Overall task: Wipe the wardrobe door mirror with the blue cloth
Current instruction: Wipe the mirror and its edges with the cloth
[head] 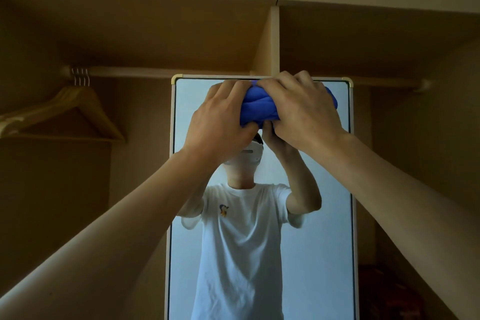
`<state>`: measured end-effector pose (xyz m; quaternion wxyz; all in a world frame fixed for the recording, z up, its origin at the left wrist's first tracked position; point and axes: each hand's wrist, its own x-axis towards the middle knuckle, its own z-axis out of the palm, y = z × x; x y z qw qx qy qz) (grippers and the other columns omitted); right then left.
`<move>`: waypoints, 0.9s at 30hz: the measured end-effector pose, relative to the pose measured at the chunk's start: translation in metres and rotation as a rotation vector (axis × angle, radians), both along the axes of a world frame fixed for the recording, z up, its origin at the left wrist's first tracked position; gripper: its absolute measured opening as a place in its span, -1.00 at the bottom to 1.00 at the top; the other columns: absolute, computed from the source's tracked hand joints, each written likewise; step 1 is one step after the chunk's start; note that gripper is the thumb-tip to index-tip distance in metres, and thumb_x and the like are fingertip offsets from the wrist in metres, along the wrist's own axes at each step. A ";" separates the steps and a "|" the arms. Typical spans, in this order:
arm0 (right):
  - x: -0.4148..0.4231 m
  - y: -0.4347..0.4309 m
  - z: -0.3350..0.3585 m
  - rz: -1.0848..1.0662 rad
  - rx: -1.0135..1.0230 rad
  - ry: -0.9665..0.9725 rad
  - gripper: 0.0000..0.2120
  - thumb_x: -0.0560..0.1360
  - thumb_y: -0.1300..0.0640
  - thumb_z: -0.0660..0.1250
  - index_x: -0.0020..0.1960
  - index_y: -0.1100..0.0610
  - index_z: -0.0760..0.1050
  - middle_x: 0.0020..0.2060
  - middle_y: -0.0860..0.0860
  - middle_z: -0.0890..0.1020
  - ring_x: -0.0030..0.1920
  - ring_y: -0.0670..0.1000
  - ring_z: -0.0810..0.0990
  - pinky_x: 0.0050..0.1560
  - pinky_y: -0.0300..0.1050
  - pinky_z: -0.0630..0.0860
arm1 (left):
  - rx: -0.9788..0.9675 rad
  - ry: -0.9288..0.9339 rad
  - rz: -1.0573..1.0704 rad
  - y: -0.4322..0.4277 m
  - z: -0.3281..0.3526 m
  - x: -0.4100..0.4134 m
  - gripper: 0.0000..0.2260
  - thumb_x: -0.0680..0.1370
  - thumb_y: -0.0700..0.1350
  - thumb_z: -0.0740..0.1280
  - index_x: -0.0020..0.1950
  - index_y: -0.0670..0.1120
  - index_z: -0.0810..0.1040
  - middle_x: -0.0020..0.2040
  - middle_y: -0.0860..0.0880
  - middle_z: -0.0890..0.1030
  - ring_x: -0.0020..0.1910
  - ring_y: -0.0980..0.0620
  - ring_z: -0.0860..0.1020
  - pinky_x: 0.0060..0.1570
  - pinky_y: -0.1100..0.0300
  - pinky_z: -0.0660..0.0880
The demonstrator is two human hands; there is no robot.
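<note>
A tall mirror (330, 189) with a pale frame and gold corners stands in the middle of the wardrobe. A bunched blue cloth (257, 105) is held against the glass near the mirror's top edge. My left hand (220, 117) grips the cloth's left side, fingers curled over it. My right hand (298, 109) grips its right side and covers most of it. A bit of blue shows past my right hand near the mirror's upper right. The glass reflects a person in a white T-shirt with both arms raised.
Open wooden wardrobe compartments surround the mirror, split by an upright divider (274, 39). A hanging rail (155, 71) runs behind the mirror's top, with several wooden hangers (72, 109) at the left. Something dark red (374, 291) lies at the lower right.
</note>
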<state>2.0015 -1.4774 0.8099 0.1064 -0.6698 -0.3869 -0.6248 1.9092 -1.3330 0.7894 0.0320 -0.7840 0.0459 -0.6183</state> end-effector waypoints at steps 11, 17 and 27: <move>0.007 -0.001 -0.042 -0.007 0.006 0.007 -0.48 0.42 0.12 0.50 0.35 0.08 0.48 0.16 0.09 0.62 0.11 0.21 0.56 0.11 0.20 0.53 | -0.007 0.021 -0.052 0.000 -0.042 0.002 -0.53 0.46 -0.08 0.45 0.36 -0.08 0.47 0.26 -0.02 0.54 0.23 -0.02 0.46 0.06 0.13 0.46; 0.005 -0.003 -0.064 -0.008 0.018 0.020 -0.48 0.44 0.11 0.47 0.38 0.07 0.46 0.19 0.07 0.61 0.13 0.19 0.54 0.12 0.18 0.52 | -0.023 0.035 -0.054 -0.002 -0.062 0.002 -0.54 0.46 -0.10 0.46 0.34 -0.10 0.49 0.26 -0.03 0.55 0.25 -0.04 0.46 0.03 0.15 0.45; 0.002 -0.006 -0.107 0.004 0.026 0.068 -0.41 0.39 -0.04 0.52 0.37 0.05 0.49 0.17 0.02 0.60 0.13 0.19 0.53 0.07 0.17 0.48 | -0.060 0.070 -0.071 -0.006 -0.103 -0.001 -0.55 0.45 -0.14 0.44 0.34 -0.11 0.52 0.31 -0.01 0.54 0.29 -0.05 0.46 0.04 0.19 0.43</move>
